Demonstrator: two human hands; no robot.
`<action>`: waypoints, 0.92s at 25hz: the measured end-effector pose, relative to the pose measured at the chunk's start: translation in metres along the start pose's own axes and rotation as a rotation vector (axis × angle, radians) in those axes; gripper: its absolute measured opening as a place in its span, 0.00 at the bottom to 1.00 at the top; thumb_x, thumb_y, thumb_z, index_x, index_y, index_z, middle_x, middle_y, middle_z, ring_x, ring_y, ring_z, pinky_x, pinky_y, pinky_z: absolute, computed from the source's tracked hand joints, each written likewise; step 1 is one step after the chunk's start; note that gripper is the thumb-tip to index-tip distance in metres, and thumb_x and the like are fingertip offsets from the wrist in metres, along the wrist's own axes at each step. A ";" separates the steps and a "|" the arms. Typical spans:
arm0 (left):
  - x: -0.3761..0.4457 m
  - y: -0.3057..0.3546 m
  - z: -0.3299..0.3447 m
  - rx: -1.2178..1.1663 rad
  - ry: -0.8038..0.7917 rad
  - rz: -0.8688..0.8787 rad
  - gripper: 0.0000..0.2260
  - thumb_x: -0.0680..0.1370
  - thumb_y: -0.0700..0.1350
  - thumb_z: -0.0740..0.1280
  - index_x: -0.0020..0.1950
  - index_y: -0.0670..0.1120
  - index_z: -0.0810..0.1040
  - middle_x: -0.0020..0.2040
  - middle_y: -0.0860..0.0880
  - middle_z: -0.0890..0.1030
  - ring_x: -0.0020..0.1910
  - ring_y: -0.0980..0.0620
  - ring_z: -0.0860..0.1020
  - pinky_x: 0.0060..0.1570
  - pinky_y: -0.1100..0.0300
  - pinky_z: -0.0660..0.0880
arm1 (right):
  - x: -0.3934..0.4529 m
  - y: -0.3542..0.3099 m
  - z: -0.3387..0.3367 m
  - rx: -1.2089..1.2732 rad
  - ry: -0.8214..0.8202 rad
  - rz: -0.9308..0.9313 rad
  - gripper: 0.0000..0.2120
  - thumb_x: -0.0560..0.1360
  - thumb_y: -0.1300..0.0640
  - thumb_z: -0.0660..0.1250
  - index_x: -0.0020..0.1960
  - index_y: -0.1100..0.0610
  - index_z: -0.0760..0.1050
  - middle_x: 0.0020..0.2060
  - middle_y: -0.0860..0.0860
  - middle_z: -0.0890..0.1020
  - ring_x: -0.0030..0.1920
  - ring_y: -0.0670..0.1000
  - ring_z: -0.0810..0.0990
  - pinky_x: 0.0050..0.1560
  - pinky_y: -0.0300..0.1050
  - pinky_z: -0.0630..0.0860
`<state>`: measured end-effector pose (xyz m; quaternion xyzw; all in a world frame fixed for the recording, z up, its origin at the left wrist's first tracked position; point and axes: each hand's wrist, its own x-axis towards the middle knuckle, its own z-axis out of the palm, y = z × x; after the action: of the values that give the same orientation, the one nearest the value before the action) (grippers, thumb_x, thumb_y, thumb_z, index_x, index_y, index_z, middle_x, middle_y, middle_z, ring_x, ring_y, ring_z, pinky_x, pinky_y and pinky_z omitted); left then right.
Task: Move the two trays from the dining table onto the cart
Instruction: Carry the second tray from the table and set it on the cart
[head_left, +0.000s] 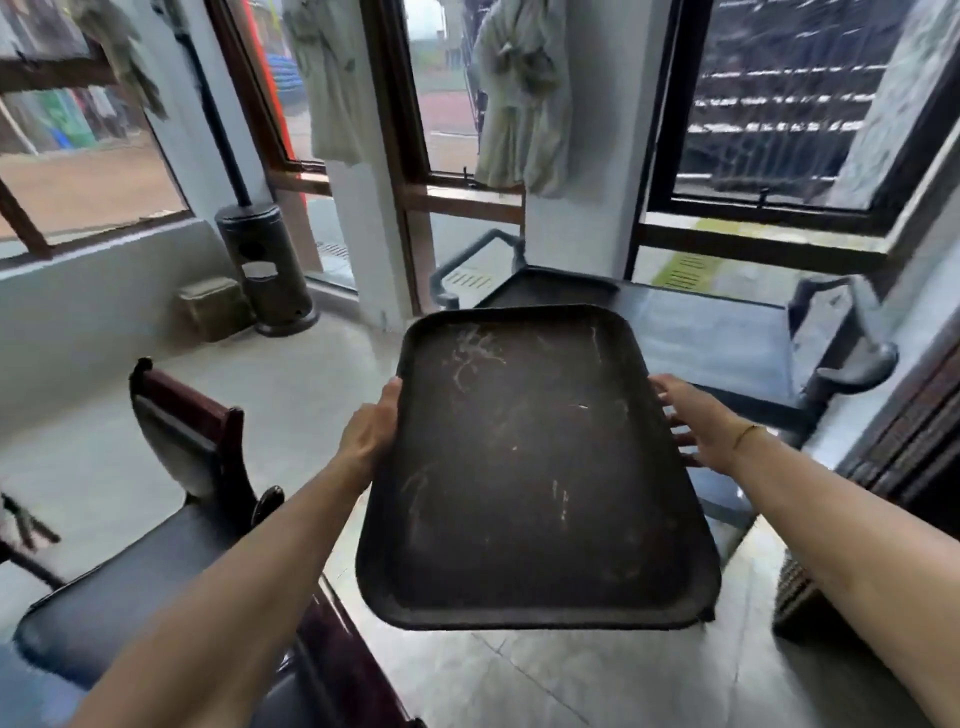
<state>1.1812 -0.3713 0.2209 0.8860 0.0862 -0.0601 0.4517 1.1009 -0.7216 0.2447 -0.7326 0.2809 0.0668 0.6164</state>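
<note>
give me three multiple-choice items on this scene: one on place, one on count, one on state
1. Where is the grey metal cart?
A. ahead, by the windows
B. behind the padded dark wooden chair
C. outdoors

2. How many hands grip the scuffed dark rectangular tray?
A. none
B. one
C. two

3. The tray is
A. lying on the cart
B. carried in the air, bare
C. full of dishes

Key: 1 A, the cart stands beyond the tray near the windows; 2 C, left hand and right hand hold opposite edges; 3 B, floor shows beneath it.
</note>
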 end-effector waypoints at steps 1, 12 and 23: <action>0.006 0.012 0.017 -0.022 -0.029 -0.003 0.32 0.78 0.66 0.48 0.63 0.45 0.77 0.59 0.39 0.79 0.54 0.39 0.76 0.56 0.45 0.74 | 0.003 0.006 -0.017 0.030 0.031 0.024 0.21 0.74 0.37 0.61 0.46 0.54 0.78 0.41 0.54 0.78 0.41 0.54 0.75 0.40 0.48 0.71; 0.117 0.117 0.175 -0.122 -0.314 0.070 0.38 0.75 0.71 0.49 0.68 0.43 0.75 0.67 0.38 0.75 0.63 0.39 0.74 0.61 0.48 0.70 | 0.084 0.024 -0.135 0.184 0.323 0.166 0.19 0.74 0.37 0.60 0.37 0.52 0.74 0.26 0.48 0.75 0.21 0.48 0.71 0.18 0.35 0.66; 0.259 0.201 0.259 -0.022 -0.546 0.089 0.42 0.71 0.74 0.51 0.63 0.40 0.78 0.61 0.40 0.80 0.57 0.40 0.78 0.54 0.46 0.75 | 0.213 -0.011 -0.177 0.230 0.535 0.235 0.21 0.71 0.36 0.62 0.31 0.51 0.71 0.16 0.45 0.73 0.13 0.44 0.69 0.14 0.32 0.63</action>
<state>1.4687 -0.6720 0.1800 0.8349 -0.0769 -0.2759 0.4700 1.2399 -0.9573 0.2009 -0.6122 0.5216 -0.0895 0.5875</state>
